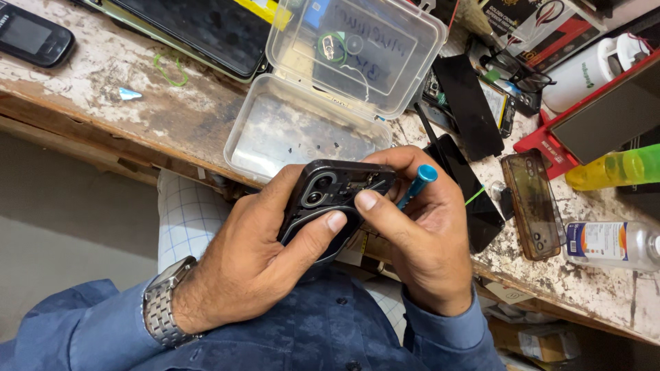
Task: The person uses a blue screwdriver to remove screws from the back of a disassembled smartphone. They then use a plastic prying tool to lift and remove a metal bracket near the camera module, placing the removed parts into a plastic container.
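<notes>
Nearest the camera, the left hand (254,264), with a steel link watch (161,309) on its wrist above a blue shirt sleeve, wraps a dark phone body with its round rear camera rings showing (323,199); its grip is clamped on the phone, thumb pressed across the lower back, fingers hidden behind. At 3 o'clock of it, touching, the right hand (423,240) has its grip closed on a slim screwdriver with a turquoise cap (418,184), thumb resting on the phone's edge; the tip is hidden by the fingers. The phone sits over the near edge of the worn, paint-flaked wooden bench (137,103). Just beyond, at 12 o'clock, an open clear plastic box (289,130) holds tiny dark screws, its lid (357,51) thrown back. At 2 o'clock lie a black glass phone panel (467,103) and, farther right, a brown translucent phone case (533,206). At 3 o'clock a clear plastic bottle with a label (612,244) lies on its side, a yellow-green bottle (615,168) above it. Far off at 10 o'clock rests a small black keypad phone (31,34), with a dark tablet (199,27) at 11 o'clock.
</notes>
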